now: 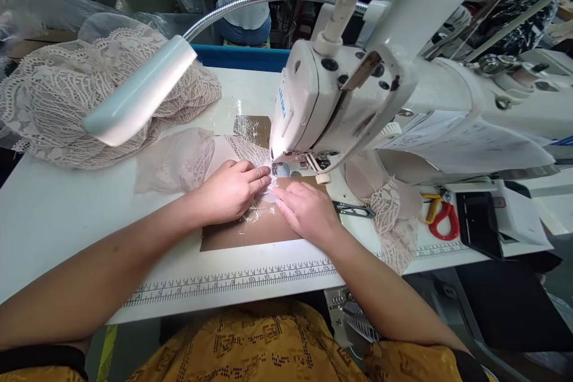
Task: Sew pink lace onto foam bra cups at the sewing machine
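A piece of pale pink lace fabric lies beneath the head of a white sewing machine, at the needle. My left hand is closed on it just left of the needle, index and middle fingertips pressed down beside the presser foot. On the near right side, my right hand pinches the fabric's edge between thumb and fingers. The two hands' fingertips almost meet. A brown, shiny sheet covers the machine bed under both hands. Sheer mesh fabric trails off to the left of my left hand.
A large heap of lace fills the back left, below a lamp. Thread snips, more lace, red-handled scissors and a black phone lie right. A printed ruler edges the table. People sit beyond.
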`<state>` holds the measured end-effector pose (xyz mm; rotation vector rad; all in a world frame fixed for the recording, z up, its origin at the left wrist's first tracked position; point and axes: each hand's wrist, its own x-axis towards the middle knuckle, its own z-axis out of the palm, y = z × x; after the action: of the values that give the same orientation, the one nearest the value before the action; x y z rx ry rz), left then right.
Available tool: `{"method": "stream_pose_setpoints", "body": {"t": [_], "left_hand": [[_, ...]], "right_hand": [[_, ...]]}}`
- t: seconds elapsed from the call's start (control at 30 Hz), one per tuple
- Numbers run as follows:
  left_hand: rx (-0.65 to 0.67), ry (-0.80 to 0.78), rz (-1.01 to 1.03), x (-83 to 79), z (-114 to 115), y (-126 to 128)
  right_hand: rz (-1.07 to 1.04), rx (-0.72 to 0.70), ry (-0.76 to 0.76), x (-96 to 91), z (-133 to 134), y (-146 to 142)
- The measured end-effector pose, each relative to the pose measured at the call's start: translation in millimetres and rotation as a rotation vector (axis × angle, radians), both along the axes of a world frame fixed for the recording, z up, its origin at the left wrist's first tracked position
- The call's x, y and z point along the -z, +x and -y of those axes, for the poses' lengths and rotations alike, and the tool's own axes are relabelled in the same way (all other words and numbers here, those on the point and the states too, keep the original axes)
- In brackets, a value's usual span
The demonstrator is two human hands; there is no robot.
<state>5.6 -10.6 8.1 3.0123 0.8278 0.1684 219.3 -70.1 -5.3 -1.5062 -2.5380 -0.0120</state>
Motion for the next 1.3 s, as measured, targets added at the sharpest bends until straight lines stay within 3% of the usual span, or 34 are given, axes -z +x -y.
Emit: {"method": "stream_pose_setpoints", "body": {"t": [0.43, 1.03, 1.2, 1.3], "left_hand": [[-0.12, 0.038, 0.042, 9.7, -9.1, -0.6], [-0.269, -0.012, 0.153, 14.7, -9.2, -9.1], [-0.318, -0.145, 0.255, 4.9, -11.8, -16.8], [-0.269, -0.312, 0.277, -10.5, 5.3, -26.4]], "right_hand": [[0.034, 0.094, -0.067, -2.4, -6.1, -9.5], [-0.082, 0.051, -0.111, 1.7, -8.3, -4.3], [-0.068, 0.034, -0.232, -26.4, 1.4, 0.9], [-0.031, 0.036, -0.297, -48.9, 21.3, 20.4]]}}
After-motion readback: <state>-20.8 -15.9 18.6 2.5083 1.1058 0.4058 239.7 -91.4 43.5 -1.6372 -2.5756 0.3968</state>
